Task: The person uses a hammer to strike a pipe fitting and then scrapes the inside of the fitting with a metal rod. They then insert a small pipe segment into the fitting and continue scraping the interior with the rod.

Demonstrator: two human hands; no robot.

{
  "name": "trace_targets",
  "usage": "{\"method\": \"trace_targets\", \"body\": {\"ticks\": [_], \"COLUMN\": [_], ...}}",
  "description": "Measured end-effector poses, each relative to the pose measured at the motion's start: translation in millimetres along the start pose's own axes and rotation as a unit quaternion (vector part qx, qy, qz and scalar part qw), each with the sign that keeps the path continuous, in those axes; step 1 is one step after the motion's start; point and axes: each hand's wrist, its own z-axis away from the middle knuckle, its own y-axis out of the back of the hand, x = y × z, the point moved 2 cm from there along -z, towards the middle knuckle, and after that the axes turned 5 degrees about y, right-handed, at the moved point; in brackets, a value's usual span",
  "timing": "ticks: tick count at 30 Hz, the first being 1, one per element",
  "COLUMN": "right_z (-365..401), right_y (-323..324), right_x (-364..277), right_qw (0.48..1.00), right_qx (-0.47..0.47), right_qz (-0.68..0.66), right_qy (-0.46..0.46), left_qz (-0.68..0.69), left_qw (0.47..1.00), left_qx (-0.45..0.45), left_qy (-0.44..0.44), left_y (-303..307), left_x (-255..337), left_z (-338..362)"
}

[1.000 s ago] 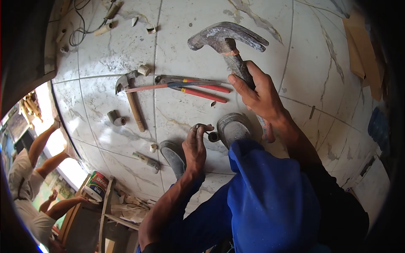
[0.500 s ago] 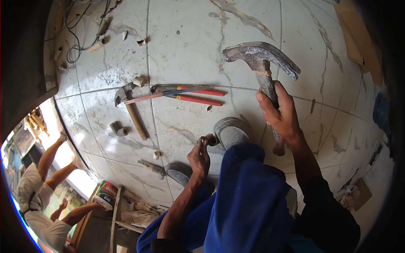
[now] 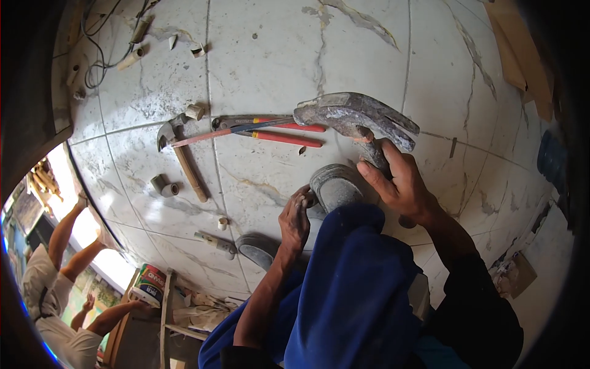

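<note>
Raised over the tiled floor, a worn claw hammer (image 3: pixel 356 117) is gripped by its handle in my right hand (image 3: pixel 396 184). My left hand (image 3: pixel 295 220) is closed beside a grey sandal (image 3: pixel 337 186), its fingers round a small dark piece I cannot make out. Red-handled pincers (image 3: pixel 286 140) lie on the floor beyond my left hand, with a thin red and blue tool (image 3: pixel 212 136) across them. A second hammer (image 3: pixel 189 171) with a wooden handle lies to their left. My other sandal (image 3: pixel 257 251) is left of my left forearm.
Short pipe pieces (image 3: pixel 194 111) and a small chisel-like tool (image 3: pixel 215 243) lie on the floor (image 3: pixel 264 74). Cables (image 3: pixel 98 64) are at the upper left. Another person (image 3: pixel 55 270) is at the lower left, near a paint bucket (image 3: pixel 151 280). Cardboard (image 3: pixel 519 52) lies upper right.
My right hand has moved slightly left, and the hammer head has come down and left, its handle tilting more toward me. My left hand is slightly higher. The view has shifted a little.
</note>
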Motion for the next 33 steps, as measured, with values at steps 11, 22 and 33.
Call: {"method": "trace_targets", "body": {"ticks": [11, 22, 33], "right_z": [40.3, 45.7, 45.6], "right_y": [-13.2, -20.4, -27.2], "right_x": [4.4, -1.0, -5.5], "right_qw": [0.948, 0.936, 0.928], "right_qx": [-0.284, -0.303, -0.306], "right_qz": [0.144, 0.166, 0.203], "right_qy": [0.022, -0.068, -0.07], "left_qz": [0.246, 0.178, 0.258], "left_qw": [0.963, 0.981, 0.965], "left_qx": [0.066, 0.079, 0.044], "left_qy": [0.085, -0.029, 0.012], "left_y": [-49.8, -41.6, -48.4], "left_x": [-42.1, -33.2, -43.2], "left_z": [19.2, 7.9, 13.7]}}
